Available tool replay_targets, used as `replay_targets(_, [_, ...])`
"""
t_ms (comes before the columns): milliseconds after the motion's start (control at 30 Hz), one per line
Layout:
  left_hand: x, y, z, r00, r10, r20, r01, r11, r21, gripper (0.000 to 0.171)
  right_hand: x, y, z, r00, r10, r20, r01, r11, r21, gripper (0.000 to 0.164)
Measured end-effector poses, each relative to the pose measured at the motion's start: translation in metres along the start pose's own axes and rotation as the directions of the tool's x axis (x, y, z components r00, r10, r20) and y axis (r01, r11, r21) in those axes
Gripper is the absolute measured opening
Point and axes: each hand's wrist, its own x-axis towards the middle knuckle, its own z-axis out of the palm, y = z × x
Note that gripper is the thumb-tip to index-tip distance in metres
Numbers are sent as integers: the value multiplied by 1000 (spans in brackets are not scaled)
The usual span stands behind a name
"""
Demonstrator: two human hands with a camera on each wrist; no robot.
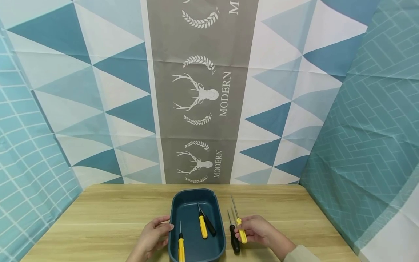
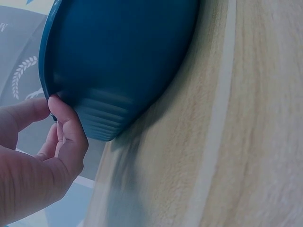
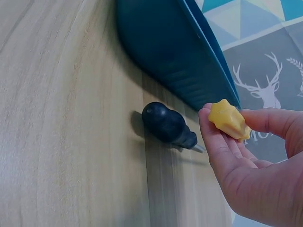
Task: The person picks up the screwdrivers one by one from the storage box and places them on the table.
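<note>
A dark blue plastic bin point(image 1: 194, 251) stands on the table. My left hand point(image 1: 153, 234) pinches its left rim between thumb and fingers, as the left wrist view shows. To the right of the bin, my right hand point(image 1: 259, 230) holds a screwdriver point(image 1: 243, 236) by its yellow handle, shaft pointing away from me. In the right wrist view the handle's ridged butt end point(image 3: 226, 116) shows between thumb and fingers. A black-handled screwdriver point(image 1: 235, 242) lies on the table between this hand and the bin.
Inside the bin are a yellow-and-black screwdriver point(image 1: 181, 249) at the left, and a yellow-handled screwdriver point(image 1: 203, 227) beside a black-handled one point(image 1: 210, 226). The wooden table point(image 1: 121, 203) ends at a patterned cloth backdrop point(image 1: 203, 127), with cloth on both sides.
</note>
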Motion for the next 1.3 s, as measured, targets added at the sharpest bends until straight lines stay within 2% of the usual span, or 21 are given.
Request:
replay_targets(333, [-2, 0, -1, 999, 16, 31, -16, 1000, 1, 56, -4, 5, -5, 1000, 19, -25, -19, 1000, 2, 63])
replay_targets(867, [-1, 1, 0, 1000, 19, 21, -19, 1000, 0, 55, -4, 17, -17, 999, 34, -15, -34, 999, 21, 61])
replay_targets(1300, [-3, 1, -1, 1000, 9, 6, -9, 1000, 14, 54, -1, 26, -21, 999, 40, -7, -40, 999, 17, 53])
